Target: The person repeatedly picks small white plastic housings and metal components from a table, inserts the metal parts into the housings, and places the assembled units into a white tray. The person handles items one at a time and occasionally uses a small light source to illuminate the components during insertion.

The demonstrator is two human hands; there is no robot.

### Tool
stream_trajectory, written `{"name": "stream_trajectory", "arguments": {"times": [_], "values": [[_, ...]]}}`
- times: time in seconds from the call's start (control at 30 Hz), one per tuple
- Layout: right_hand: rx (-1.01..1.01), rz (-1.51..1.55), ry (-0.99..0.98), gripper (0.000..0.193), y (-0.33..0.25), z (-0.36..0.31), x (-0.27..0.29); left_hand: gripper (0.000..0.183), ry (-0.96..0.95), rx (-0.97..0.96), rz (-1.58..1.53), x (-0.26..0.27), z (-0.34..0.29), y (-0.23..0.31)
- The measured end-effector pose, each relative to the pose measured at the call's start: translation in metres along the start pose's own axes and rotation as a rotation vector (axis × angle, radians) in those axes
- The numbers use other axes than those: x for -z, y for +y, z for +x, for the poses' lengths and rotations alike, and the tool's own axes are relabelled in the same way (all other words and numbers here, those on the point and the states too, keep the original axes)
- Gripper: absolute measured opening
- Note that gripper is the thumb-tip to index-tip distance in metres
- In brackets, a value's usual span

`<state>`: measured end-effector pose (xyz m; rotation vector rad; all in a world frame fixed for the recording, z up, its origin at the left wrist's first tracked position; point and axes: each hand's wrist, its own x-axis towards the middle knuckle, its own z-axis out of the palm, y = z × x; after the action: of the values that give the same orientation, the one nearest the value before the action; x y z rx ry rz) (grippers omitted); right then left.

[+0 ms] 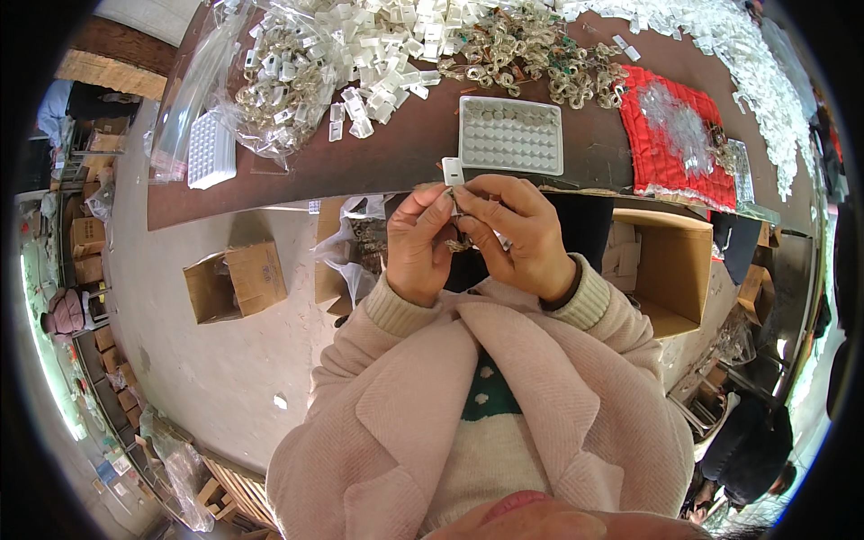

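Snugly, the left hand's (418,238) fingertips pinch a flat, smooth white plastic clip (453,171), which juts above both grips by the table's (378,160) near edge; a coiled beige cord (459,245) hangs between; the right hand's (517,229) fingertips close on the clip's base.

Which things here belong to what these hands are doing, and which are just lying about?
Seemingly part of the work:
left hand and right hand
small white plastic piece at their fingertips
heap of similar white pieces
heap of coiled strands

Apparently just lying about:
cardboard box on the floor, left
red cloth under clear plastic
white tray, untouched; its use is unclear
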<state>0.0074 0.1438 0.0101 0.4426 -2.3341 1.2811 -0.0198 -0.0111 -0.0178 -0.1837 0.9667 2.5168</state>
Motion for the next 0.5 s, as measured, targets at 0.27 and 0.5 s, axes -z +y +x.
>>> {"name": "stream_trajectory", "arguments": {"times": [0.27,0.5], "values": [[-0.708,0.864,0.07,0.021,0.008,0.013,-0.001,0.019,-0.193,0.151,-0.163,-0.002,-0.001,0.007],[-0.147,0.672,0.139,0.023,0.008,0.011,-0.007,0.027,-0.152,0.172,-0.178,-0.002,-0.007,0.006]]}}
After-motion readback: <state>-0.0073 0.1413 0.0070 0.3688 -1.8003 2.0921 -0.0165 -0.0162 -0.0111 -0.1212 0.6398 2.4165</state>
